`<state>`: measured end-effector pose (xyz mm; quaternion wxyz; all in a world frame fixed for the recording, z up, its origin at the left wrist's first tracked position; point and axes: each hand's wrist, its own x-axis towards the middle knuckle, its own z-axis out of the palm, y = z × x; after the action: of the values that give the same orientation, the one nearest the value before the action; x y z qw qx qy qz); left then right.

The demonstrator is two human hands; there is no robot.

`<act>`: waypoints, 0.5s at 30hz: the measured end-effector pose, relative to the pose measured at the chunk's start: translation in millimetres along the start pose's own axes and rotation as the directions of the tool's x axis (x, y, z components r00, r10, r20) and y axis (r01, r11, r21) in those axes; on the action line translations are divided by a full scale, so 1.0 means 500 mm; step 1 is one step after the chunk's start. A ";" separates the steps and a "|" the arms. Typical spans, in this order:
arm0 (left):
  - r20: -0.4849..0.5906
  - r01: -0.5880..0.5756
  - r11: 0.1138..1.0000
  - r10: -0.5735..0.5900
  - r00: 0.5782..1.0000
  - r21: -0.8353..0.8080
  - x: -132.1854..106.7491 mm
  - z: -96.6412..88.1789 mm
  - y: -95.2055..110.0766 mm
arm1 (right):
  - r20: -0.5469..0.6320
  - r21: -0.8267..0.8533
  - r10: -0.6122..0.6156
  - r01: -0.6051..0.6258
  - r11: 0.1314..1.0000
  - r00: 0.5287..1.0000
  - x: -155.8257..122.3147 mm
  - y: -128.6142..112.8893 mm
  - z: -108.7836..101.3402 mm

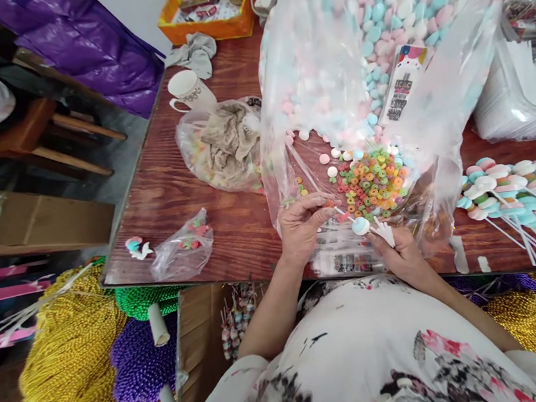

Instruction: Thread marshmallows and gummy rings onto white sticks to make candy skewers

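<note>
My left hand (302, 224) is closed in a pinch over the near edge of the candy pile. A small orange-red ring candy (330, 204) shows at its fingertips, beside the tip of a white stick (339, 210). My right hand (402, 251) is closed around a bunch of white lollipop sticks (384, 231). A round blue-and-white candy (360, 226) sits on a stick between my hands. Just beyond lies a heap of colourful ring candies (372, 181), with a few round pastel candies (332, 172) beside it. Printed plastic packets (345, 262) lie beneath my hands.
A large clear bag of pastel candies (386, 13) covers the table's back. Finished candy sticks (518, 188) are piled at right. A cloth (231, 134) rests on a candy bag, near a mug (191, 90). A small bag (183, 246) lies near the left edge.
</note>
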<state>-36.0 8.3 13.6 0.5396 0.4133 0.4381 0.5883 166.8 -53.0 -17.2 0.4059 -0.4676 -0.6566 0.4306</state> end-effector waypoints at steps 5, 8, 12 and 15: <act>0.051 -0.164 0.960 0.156 0.986 0.228 0.000 -0.009 0.007 | 0.012 -0.040 -0.028 0.029 0.999 1.000 0.007 -0.013 -0.014; 0.106 -0.239 0.915 0.215 0.971 0.326 0.000 -0.004 0.023 | 0.072 -0.126 -0.022 0.031 0.992 0.997 0.018 -0.027 -0.028; 0.199 -0.325 0.832 0.261 0.944 0.449 -0.003 0.005 0.040 | 0.112 -0.338 -0.010 0.047 0.940 0.994 0.025 -0.028 -0.046; 0.212 -0.328 0.826 0.257 0.943 0.458 -0.011 0.010 0.040 | 0.098 -0.533 -0.013 0.064 0.844 0.995 0.024 -0.017 -0.057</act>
<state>-36.2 2.6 34.3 0.3505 0.6385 0.4641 0.5040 188.2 -37.9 0.8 0.2379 -0.5288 -0.7776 0.2430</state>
